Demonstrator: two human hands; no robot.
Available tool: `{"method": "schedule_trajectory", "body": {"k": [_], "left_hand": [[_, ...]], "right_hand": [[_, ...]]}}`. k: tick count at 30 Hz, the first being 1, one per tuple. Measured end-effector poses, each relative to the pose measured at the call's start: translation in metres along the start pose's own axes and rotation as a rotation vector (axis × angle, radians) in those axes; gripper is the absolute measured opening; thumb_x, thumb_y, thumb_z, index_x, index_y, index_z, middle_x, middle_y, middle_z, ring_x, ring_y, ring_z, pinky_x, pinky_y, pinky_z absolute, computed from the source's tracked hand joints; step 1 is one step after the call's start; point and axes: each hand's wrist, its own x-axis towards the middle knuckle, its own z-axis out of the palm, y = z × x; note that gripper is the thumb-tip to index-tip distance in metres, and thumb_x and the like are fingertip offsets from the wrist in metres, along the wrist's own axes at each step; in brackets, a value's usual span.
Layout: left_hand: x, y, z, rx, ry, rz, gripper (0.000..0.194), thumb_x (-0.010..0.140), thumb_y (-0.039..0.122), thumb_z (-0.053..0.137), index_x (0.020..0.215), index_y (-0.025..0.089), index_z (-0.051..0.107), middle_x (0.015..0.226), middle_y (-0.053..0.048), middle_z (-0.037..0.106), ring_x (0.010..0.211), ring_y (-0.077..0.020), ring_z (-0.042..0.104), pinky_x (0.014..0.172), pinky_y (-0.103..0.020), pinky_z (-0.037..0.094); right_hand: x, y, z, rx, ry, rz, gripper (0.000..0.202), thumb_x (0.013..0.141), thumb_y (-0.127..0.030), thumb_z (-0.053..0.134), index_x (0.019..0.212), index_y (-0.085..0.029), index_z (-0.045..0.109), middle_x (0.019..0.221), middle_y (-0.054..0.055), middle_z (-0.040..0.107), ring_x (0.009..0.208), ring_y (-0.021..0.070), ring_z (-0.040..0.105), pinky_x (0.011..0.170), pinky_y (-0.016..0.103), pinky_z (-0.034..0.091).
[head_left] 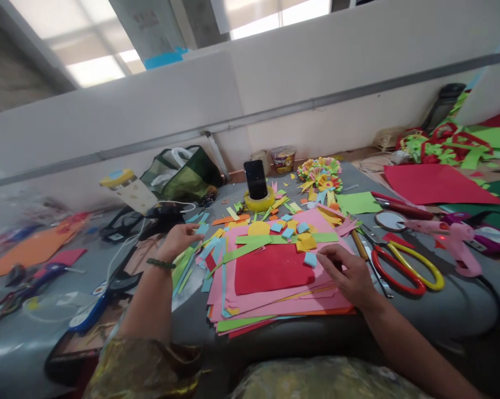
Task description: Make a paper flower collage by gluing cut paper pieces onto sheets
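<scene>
Well, the small blue square (310, 259) sits at the red sheet (270, 274)'s upper right corner, probably light and easily creased, best pinched by an edge. Hands apart: right hand (349, 274) right of the sheet, fingertips at the square; left hand (178, 242) left of it, by blue strips (202, 228). I can't tell whether either grips.
</scene>
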Motion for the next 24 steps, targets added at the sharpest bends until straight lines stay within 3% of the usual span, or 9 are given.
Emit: {"method": "schedule_trajectory", "body": {"k": [4,7,10,13,17,21,24], "left_hand": [[-0.002,0.005,-0.006,0.110,0.064,-0.015,0.017,0.056,0.034,0.064,0.052,0.022,0.052,0.049,0.003,0.048,0.056,-0.0170,0.047,0.055,-0.026,0.033],[-0.005,0.009,-0.009,0.160,0.081,0.050,0.022,0.062,0.033,0.059,0.047,0.022,0.046,0.047,0.003,0.044,0.051,-0.0152,0.041,0.050,-0.026,0.028],[-0.010,0.014,-0.009,0.097,0.080,0.100,0.040,0.063,0.045,0.065,0.044,0.022,0.039,0.045,0.005,0.034,0.049,-0.0118,0.032,0.047,-0.025,0.022],[-0.015,0.021,-0.006,-0.086,0.044,0.099,0.048,0.059,0.060,0.069,0.046,0.021,0.044,0.047,0.006,0.031,0.048,-0.0097,0.028,0.045,-0.024,0.019],[-0.023,0.036,0.002,-0.296,-0.136,0.121,0.048,0.050,0.063,0.074,0.054,0.019,0.056,0.050,0.006,0.040,0.049,-0.0086,0.031,0.045,-0.023,0.023],[-0.039,0.060,0.025,-0.388,-0.390,0.233,0.044,0.055,0.058,0.074,0.070,0.018,0.062,0.063,0.002,0.054,0.058,-0.0110,0.043,0.053,-0.023,0.035],[-0.062,0.081,0.052,-0.343,-0.511,0.375,0.042,0.060,0.049,0.074,0.086,0.020,0.060,0.061,0.007,0.046,0.058,-0.0104,0.041,0.053,-0.023,0.035]], "right_hand": [[-0.001,0.001,0.000,-0.010,-0.005,0.016,0.020,0.092,-0.035,0.055,0.080,-0.020,0.061,0.056,-0.003,0.057,0.045,0.0093,0.051,0.045,0.020,0.040],[-0.001,0.001,0.000,-0.021,-0.011,0.029,0.021,0.092,-0.036,0.055,0.080,-0.020,0.061,0.056,-0.003,0.057,0.046,0.0094,0.051,0.046,0.020,0.040],[-0.001,0.000,0.000,-0.010,-0.015,0.038,0.023,0.092,-0.038,0.055,0.080,-0.020,0.061,0.056,-0.003,0.058,0.046,0.0098,0.052,0.046,0.021,0.040],[-0.001,-0.001,0.000,0.011,-0.009,0.047,0.026,0.092,-0.042,0.055,0.080,-0.021,0.061,0.056,-0.003,0.058,0.046,0.0102,0.052,0.045,0.021,0.041],[0.000,0.000,0.000,0.024,-0.008,0.047,0.028,0.092,-0.045,0.056,0.079,-0.021,0.061,0.056,-0.003,0.057,0.046,0.0102,0.051,0.045,0.021,0.041],[0.000,-0.004,0.000,0.011,0.004,0.046,0.025,0.092,-0.041,0.055,0.079,-0.021,0.060,0.056,-0.003,0.055,0.047,0.0101,0.050,0.045,0.021,0.041],[-0.003,-0.016,0.003,0.019,-0.025,0.024,0.016,0.092,-0.035,0.055,0.089,-0.020,0.061,0.065,-0.001,0.063,0.053,0.0113,0.056,0.050,0.022,0.046]]}}
